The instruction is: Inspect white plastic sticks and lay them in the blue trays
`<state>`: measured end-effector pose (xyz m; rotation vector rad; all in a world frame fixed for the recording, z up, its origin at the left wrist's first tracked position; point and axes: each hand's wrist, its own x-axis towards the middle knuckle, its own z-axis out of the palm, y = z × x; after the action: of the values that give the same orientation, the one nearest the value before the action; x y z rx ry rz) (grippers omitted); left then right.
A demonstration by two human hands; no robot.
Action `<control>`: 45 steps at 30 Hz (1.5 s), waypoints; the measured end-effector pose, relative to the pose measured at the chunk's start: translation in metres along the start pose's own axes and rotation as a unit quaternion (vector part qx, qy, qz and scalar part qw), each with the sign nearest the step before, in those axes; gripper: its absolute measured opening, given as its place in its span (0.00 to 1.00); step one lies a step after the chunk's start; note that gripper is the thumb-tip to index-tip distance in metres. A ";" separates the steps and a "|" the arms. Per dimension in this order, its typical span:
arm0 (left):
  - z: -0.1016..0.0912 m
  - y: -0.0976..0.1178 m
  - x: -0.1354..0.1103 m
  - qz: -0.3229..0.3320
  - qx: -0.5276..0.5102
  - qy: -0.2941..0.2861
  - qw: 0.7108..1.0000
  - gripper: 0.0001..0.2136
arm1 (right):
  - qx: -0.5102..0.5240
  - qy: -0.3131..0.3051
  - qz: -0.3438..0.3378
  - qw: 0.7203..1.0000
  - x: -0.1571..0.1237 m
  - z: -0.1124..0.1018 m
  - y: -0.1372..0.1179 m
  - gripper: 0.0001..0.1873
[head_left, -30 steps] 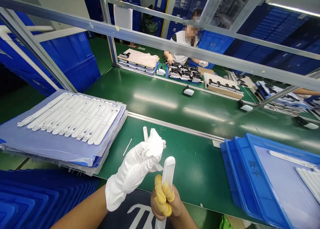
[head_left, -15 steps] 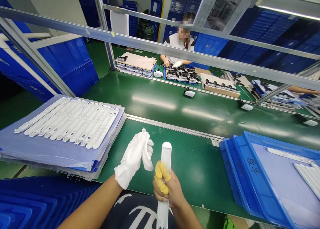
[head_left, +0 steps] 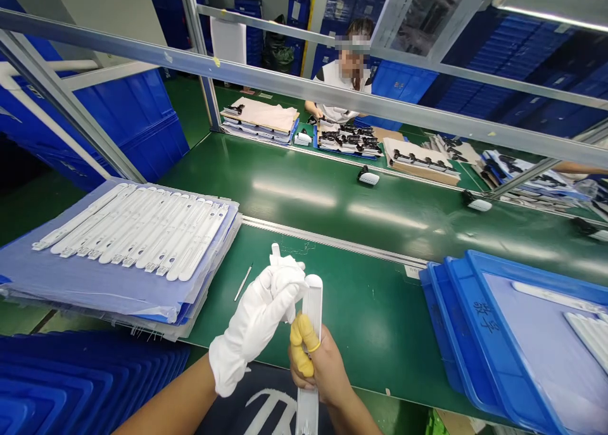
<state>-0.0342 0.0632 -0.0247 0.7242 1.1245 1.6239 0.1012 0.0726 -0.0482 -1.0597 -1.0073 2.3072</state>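
Observation:
My right hand (head_left: 313,362), with yellow finger cots on some fingers, grips a long white plastic strip (head_left: 312,299). The strip stands nearly upright, its rounded end at the top and its lower part reaching toward my lap. In a white glove, my left hand (head_left: 256,324) pinches a bunched white cloth (head_left: 287,271) against the strip's upper left edge. A narrow white tip pokes up above the cloth; whether it belongs to the glove or another piece I cannot tell. Left of the glove, a thin pen-like tool (head_left: 244,283) lies on the green bench (head_left: 370,321).
Several white strips lie in a row on a stack of covered sheets (head_left: 118,283) at the left. Blue trays (head_left: 468,334) with more strips stand at the right. Beyond a metal rail, small black-and-white parts (head_left: 368,176) sit on a green surface. A co-worker (head_left: 342,87) sits opposite.
My left hand has moved right and brought the cloth onto the strip's upper part. The thin tool now shows beside the glove. The small parts beyond the rail have shifted right.

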 end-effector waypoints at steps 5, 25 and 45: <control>0.008 0.002 0.002 -0.009 -0.005 -0.014 1.000 0.06 | -0.036 0.020 -0.007 0.999 0.002 0.005 0.005 0.35; 0.011 0.011 0.001 -0.126 -0.099 -0.001 0.987 0.11 | -0.141 0.051 -0.108 0.983 -0.004 0.004 0.017 0.32; 0.009 -0.005 0.001 -0.096 -0.081 0.024 0.992 0.12 | -0.011 -0.007 -0.007 1.000 0.007 -0.006 0.030 0.37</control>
<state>-0.0245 0.0672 -0.0257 0.4593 1.0498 1.5544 0.0995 0.0597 -0.0767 -1.0436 -1.0429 2.3014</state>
